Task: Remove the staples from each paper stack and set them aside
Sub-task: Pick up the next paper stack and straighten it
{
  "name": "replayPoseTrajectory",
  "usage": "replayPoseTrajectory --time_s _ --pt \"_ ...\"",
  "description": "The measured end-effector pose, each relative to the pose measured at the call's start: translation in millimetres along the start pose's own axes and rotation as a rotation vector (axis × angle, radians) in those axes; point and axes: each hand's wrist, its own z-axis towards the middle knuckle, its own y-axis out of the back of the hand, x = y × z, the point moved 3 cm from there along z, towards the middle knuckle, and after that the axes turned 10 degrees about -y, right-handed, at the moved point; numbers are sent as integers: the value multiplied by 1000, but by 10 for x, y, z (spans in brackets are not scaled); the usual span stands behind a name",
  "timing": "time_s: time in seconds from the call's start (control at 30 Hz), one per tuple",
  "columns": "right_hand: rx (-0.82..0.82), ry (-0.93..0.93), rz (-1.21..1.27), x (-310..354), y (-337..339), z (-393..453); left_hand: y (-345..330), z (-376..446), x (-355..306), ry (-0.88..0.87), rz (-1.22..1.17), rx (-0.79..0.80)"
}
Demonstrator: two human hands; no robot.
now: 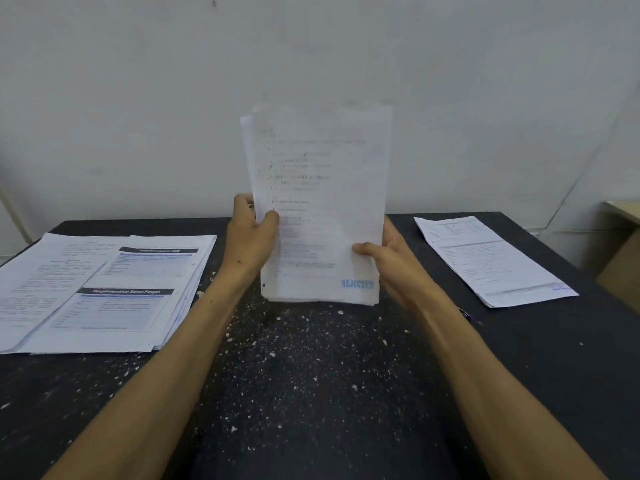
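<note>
I hold a paper stack (322,188) upright at the middle of the black table (346,393), its bottom edge resting on the tabletop. A blue stamp marks its lower right corner. My left hand (251,237) grips the stack's left edge with the thumb on the front page. My right hand (384,259) grips the right edge, thumb across the front. The pages are blurred and no staple is visible.
A thick pile of printed papers (104,289) lies on the left of the table. A thinner paper stack (491,261) lies at the right. White flecks (311,358) dot the tabletop. A small dark object (465,314) lies beside my right forearm. A wall stands behind.
</note>
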Motion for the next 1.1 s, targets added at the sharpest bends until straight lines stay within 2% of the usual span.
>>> replayPoseTrajectory --time_s 0.13,0.23,0.37,0.6,0.8,1.1 --pt "-52 73 -62 131 88 18 -68 70 -179 -83 -21 40" --pt "-67 100 -141 90 133 -35 -95 -30 -108 -80 -17 60" --pt "-125 142 -103 55 194 -88 -88 -139 -55 -71 -31 73" --pt "-202 270 -36 309 60 -136 -103 -111 -371 -114 -102 -12" --pt "-313 297 -19 345 43 -201 -80 -159 -438 -137 -145 -80" --pt "-351 365 -54 482 -59 -185 -105 -33 -705 -177 -184 -57"
